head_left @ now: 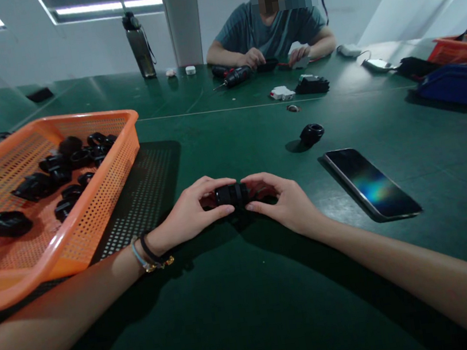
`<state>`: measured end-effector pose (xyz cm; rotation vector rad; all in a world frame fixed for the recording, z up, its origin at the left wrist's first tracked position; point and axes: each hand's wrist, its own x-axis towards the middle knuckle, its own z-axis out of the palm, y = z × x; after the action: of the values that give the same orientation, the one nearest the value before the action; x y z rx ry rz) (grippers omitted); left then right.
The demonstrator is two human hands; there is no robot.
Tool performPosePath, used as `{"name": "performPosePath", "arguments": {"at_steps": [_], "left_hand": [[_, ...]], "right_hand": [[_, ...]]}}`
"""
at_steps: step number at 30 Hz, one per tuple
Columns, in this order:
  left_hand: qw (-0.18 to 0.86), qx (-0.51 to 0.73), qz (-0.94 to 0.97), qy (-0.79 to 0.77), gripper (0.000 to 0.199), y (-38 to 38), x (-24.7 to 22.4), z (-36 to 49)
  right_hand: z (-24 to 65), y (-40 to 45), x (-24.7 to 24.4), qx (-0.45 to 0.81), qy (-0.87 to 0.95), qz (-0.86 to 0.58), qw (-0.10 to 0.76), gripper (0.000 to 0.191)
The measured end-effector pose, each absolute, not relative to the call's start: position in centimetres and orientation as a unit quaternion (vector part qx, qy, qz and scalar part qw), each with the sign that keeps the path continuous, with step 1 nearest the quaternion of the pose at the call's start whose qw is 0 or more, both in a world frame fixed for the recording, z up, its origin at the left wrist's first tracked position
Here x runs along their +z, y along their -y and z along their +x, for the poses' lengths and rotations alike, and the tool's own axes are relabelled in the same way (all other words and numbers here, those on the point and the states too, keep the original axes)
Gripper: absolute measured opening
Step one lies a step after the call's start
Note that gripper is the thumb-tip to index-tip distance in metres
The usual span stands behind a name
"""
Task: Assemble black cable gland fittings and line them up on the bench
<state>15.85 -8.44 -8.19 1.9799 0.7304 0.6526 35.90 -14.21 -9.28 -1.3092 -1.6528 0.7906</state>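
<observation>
Head view: the black cylindrical part (233, 194) is held between the two hands, to the right of the orange basket (57, 241), on the side nearer the wearer. Its long axis runs crosswise, from one hand to the other, roughly square to the wearer's line of sight. Neither hand is nearer to it: the left hand (194, 206) has thumb and fingers closed on the end toward the basket, and the right hand (284, 199) pinches the end away from it. The part is too dark and small to tell whether it is one piece or two joined ones, or whether it rests on the green table (236, 319) or sits just above it.

Left forearm and basket come close together at the basket's near corner; that wall bounds the left arm on its outer side. Inside the basket lie loose black fittings (8, 224). Well to the right of the basket, past the right hand, a phone (371, 181) lies flat beside the right forearm, and a single black ring-shaped piece (312, 134) sits near the phone's far end. Beyond the basket's far right corner stands a bottle (140, 52); farther right of that, a power drill (238, 76) lies before a person (273, 27) seated opposite, whose own hands are on other items.
</observation>
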Motion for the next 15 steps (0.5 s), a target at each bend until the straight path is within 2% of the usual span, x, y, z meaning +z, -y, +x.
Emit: {"name": "performPosePath", "arguments": {"at_steps": [6, 15], "left_hand": [[0.453, 0.263, 0.799, -0.296, 0.038, 8.39, -8.15, 15.83], [0.459, 0.261, 0.796, -0.297, 0.038, 8.53, -8.05, 15.85]], "right_hand": [[35.86, 14.16, -9.25, 0.330, 0.656, -0.530, 0.425, 0.031], [35.91, 14.22, -9.21, 0.336, 0.647, -0.534, 0.428, 0.033]]}}
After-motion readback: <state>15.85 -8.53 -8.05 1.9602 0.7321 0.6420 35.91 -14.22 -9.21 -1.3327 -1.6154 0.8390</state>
